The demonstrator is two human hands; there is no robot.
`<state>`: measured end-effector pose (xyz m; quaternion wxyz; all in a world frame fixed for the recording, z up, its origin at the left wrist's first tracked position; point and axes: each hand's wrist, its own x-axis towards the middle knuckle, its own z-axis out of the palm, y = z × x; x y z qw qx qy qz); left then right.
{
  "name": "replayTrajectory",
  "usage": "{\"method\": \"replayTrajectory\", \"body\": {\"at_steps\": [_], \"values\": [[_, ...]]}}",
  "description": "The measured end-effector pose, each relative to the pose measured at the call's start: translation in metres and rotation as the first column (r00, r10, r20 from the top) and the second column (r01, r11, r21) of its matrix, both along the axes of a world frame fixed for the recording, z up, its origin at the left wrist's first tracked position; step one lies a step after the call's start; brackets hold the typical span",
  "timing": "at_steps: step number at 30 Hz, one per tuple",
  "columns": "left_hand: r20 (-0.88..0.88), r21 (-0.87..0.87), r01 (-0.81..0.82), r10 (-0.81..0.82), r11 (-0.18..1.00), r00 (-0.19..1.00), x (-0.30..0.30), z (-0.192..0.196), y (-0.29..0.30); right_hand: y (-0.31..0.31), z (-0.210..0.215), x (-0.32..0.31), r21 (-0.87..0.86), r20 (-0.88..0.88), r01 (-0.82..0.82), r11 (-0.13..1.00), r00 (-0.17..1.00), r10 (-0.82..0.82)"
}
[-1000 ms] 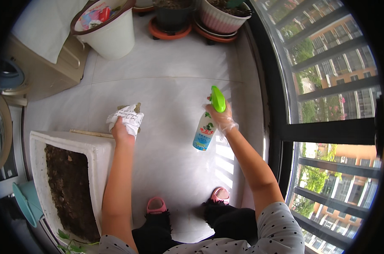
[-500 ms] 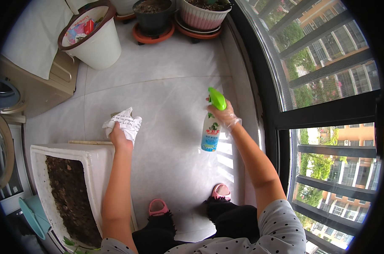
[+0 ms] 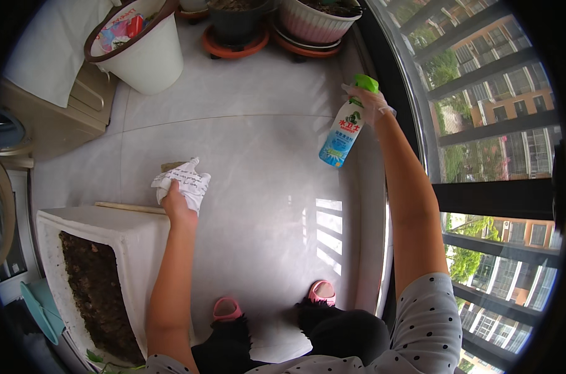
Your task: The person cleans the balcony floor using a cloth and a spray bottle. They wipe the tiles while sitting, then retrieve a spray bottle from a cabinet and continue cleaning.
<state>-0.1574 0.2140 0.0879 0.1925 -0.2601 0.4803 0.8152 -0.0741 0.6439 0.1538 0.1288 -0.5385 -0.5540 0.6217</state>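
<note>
My left hand (image 3: pixel 176 202) grips a crumpled white cloth (image 3: pixel 184 179) just above the pale tiled floor (image 3: pixel 252 162), beside the corner of a white foam box (image 3: pixel 139 234). My right hand (image 3: pixel 371 103), in a thin clear glove, holds a spray bottle (image 3: pixel 345 128) with a green trigger head and a white and blue body. The bottle hangs tilted in the air near the window frame (image 3: pixel 407 93) on the right.
The foam box holds dark soil (image 3: pixel 96 293). A white bucket (image 3: pixel 143 53) with a brown rim stands at the back left, potted plants (image 3: pixel 277 19) on saucers along the back. A wooden stick (image 3: pixel 130 207) lies behind the box. My pink slippers (image 3: pixel 270 300) are below.
My right hand has carried the spray bottle up and to the right, toward the window. My left hand with the cloth has stayed by the box corner.
</note>
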Motion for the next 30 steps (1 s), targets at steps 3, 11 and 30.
{"method": "replayTrajectory", "body": {"at_steps": [3, 11, 30], "values": [[0.0, -0.017, 0.003, -0.003, 1.0, 1.0, 0.002, -0.002, 0.007, 0.032, -0.013, -0.011, -0.021, -0.015, -0.092, 0.996, 0.996, 0.092], [0.059, -0.058, -0.008, 0.012, 0.998, 0.998, 0.001, 0.001, 0.02, 0.059, -0.024, -0.028, 0.047, 0.107, -0.215, 0.975, 0.972, 0.209], [-0.118, -0.092, -0.084, 0.072, 0.992, 0.99, -0.015, 0.032, 0.015, -0.17, 0.017, 0.137, 0.338, -0.177, -0.656, 0.675, 0.66, 0.73]]}}
